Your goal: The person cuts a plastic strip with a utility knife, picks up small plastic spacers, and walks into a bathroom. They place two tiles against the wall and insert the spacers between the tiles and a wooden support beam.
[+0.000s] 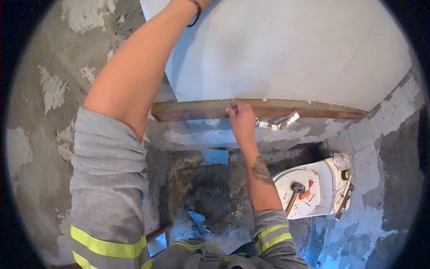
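A large white panel [286,49] stands against the wall, its lower edge along a wooden batten [313,110]. My left arm reaches up across the panel's left side. Only the base of my left hand [205,3] shows at the top edge of the view, below a dark bracelet; its fingers are out of sight. My right hand [242,117] is at the batten, just under the panel's bottom edge, with its fingers curled together. Whatever is in them, if anything, is too small to make out. Several white broken pieces [278,123] lie just right of it.
A white toilet [280,184] stands at the lower right. On its lid are a mallet [296,188] and an orange object [305,195]; a spirit level [345,201] lies on the tank. Rough, patchy walls [49,89] surround a dark, dirty floor [206,188].
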Motion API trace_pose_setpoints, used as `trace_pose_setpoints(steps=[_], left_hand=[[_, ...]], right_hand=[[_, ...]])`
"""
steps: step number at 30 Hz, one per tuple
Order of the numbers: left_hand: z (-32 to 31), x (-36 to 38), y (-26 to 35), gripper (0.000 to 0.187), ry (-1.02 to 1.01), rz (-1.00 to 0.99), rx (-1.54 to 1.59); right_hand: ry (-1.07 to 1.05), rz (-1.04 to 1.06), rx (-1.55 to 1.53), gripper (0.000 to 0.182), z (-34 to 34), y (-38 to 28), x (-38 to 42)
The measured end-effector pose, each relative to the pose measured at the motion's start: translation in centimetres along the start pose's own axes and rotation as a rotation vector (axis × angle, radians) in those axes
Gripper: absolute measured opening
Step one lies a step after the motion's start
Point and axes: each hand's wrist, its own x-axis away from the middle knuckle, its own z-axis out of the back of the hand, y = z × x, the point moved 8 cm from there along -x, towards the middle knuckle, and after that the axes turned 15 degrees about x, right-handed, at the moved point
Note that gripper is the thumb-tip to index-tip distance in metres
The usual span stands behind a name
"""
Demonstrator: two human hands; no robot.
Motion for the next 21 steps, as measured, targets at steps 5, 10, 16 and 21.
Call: trace_pose_setpoints(steps=[5, 10, 16, 21], left_hand=[[-0.7, 0.3, -0.3, 0.057, 0.021, -0.078, -0.038], [-0.8, -0.7, -0.6, 0.070, 0.000, -0.063, -0.060], [-1.1, -0.2, -0.8, 0.070, -0.011, -0.024, -0.148], [-0.8, -0.6, -0.1, 0.072, 0.007, -0.058, -0.154]], right_hand=[[-0.149, 0.088, 0.086, 0.024, -1.4, 0.0, -0.5], [-0.168, -0.002, -0.007, 0.038, 1.6, 1.0, 2.9], [-0.304, -0.038, -0.075, 0.037, 4.1, 3.5, 3.8], [-0.281, -0.026, -0.129, 0.037, 5.0, 2.7, 2.1]])
